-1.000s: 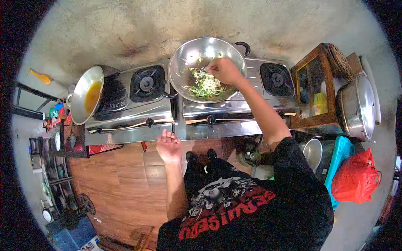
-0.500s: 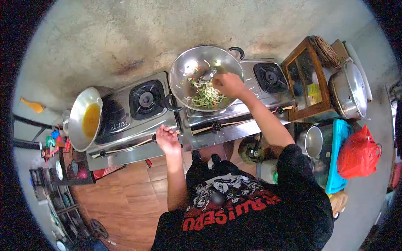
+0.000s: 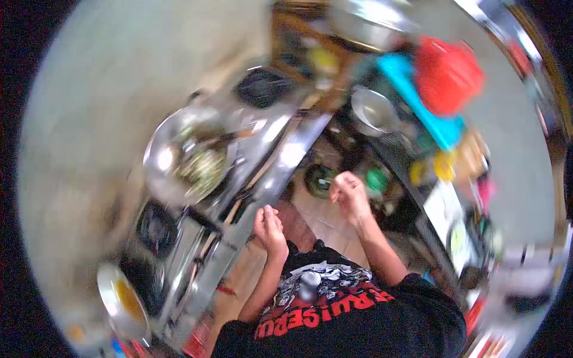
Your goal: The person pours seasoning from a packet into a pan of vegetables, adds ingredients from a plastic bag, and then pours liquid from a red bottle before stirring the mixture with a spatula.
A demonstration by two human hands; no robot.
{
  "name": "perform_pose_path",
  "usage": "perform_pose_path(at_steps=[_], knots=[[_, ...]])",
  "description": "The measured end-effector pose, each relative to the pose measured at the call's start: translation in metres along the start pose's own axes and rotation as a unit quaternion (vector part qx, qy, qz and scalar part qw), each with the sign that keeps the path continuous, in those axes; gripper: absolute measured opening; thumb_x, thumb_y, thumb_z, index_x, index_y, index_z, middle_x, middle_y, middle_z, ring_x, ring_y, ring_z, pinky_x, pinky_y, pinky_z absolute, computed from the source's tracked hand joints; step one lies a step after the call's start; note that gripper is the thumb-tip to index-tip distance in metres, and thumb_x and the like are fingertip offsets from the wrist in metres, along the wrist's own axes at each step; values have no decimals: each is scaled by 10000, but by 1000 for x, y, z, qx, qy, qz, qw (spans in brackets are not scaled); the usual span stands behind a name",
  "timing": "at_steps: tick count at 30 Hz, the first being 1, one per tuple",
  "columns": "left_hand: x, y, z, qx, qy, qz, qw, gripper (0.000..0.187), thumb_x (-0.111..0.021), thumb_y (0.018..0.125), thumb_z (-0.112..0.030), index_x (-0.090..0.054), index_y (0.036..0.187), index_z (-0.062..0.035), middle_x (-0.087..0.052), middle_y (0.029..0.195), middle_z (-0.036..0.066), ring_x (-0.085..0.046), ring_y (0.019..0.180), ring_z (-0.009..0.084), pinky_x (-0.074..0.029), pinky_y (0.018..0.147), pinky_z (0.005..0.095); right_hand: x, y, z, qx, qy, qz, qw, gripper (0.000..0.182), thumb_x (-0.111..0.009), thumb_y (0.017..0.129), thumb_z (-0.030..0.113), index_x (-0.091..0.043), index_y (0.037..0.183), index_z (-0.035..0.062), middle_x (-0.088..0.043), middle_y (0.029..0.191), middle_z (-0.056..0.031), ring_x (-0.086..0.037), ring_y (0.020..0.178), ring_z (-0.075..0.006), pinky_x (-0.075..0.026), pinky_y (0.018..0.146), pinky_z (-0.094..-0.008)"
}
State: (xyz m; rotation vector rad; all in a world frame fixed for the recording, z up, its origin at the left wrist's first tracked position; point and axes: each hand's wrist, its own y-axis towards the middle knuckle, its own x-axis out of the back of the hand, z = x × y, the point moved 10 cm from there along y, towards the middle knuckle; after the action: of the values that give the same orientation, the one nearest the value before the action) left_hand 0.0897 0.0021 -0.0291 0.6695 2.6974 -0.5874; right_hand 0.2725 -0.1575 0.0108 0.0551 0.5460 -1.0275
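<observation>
My left hand (image 3: 271, 231) is in front of the stove edge, fingers loosely bent and holding nothing. Farther right, my right hand (image 3: 350, 194) is above the floor, its fingers half curled and slightly blurred, with nothing visible in them. Both hands are apart from the wok (image 3: 156, 170), which sits on the stove with chopped vegetables (image 3: 202, 172) inside. A utensil's brown handle (image 3: 243, 133) sticks out over the wok's right rim.
A second pan (image 3: 107, 292) with amber liquid stands at the lower left. On the right are a blue-green tray (image 3: 412, 98), a red plastic bag (image 3: 449, 74), a metal pot (image 3: 371, 110) and a white board (image 3: 443, 216). A wooden cabinet (image 3: 292, 33) borders the stove.
My right hand has left the utensil in the wok and come back toward my body. The view has swung to the right, smearing the surroundings.
</observation>
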Motion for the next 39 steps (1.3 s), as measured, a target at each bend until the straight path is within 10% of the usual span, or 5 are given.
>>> perform_pose_path(at_steps=[7, 12, 21, 30, 39], knots=[[-179, -170, 150, 165, 128, 383, 900, 341, -501, 977, -302, -398, 687, -156, -332, 549, -70, -294, 440, 26, -216, 393, 201, 261, -247, 30, 110, 114, -326, 932, 390, -539, 948, 340, -428, 660, 101, -407, 564, 5, -445, 495, -113, -355, 471, -260], [-257, -347, 269, 199, 253, 559, 765, 241, -534, 961, -266, -504, 778, -112, -416, 595, -52, -389, 505, 38, -304, 447, 207, 394, -467, 24, 129, 52, -568, 811, 165, -571, 927, 235, -528, 884, 81, -501, 610, 11, -484, 502, -91, -386, 468, -232], [-338, -592, 391, 189, 311, 747, 557, 233, -545, 950, -218, -541, 771, -70, -550, 641, 2, -490, 564, 71, -386, 516, 225, 548, -674, 44, 239, 87, -692, 676, 145, -517, 949, 186, -529, 867, 68, -556, 667, -26, -536, 546, -107, -428, 490, -243], [-471, -711, 490, 67, 292, 779, 551, 256, -602, 919, -236, -548, 785, -25, -560, 666, 5, -495, 619, 69, -398, 574, 240, 738, -742, 135, 356, -69, -761, 538, 131, -472, 925, 16, -535, 1039, 10, -607, 908, -65, -585, 819, -123, -506, 724, -266], [-602, -903, 554, -291, 278, 719, 566, 426, -736, 765, -345, -531, 911, 0, -583, 841, 147, -552, 822, 321, -435, 743, 417, 978, -726, 179, 193, -38, -693, 693, 272, -431, 807, -34, -581, 1033, -22, -629, 1013, -122, -603, 969, -214, -461, 873, -321]])
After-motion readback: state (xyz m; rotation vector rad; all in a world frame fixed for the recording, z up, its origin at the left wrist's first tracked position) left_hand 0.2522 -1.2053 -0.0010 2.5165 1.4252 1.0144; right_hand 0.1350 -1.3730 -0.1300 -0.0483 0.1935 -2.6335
